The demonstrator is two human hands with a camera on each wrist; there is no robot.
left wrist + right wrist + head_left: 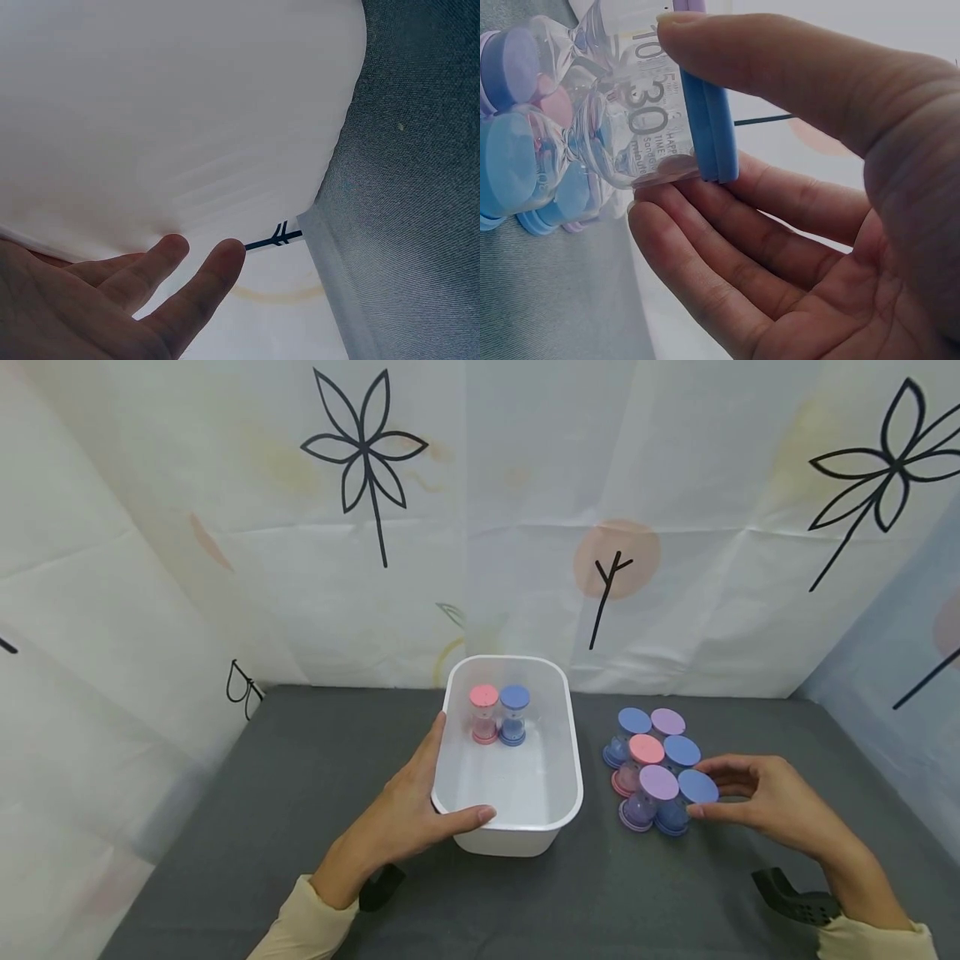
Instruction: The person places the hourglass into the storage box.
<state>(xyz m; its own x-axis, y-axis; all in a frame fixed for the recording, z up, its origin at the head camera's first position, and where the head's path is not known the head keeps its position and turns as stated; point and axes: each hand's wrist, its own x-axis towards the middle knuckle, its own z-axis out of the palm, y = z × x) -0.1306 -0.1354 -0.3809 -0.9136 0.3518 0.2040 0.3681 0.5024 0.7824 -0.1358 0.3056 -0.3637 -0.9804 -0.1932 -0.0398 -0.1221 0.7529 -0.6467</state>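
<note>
Eight sand timers (647,749) — all upright, long axes vertical

Cream sleeves (306,928) — black left wrist piece (382,887), curved black right wrist piece (797,903) — dotted with small holes.

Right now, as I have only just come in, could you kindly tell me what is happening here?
A person's left hand rests against the white bin, while the right hand grips the nearest blue sand timer in a cluster of six on the dark surface. A pink sand timer and another blue one stand upright inside the bin.
</note>
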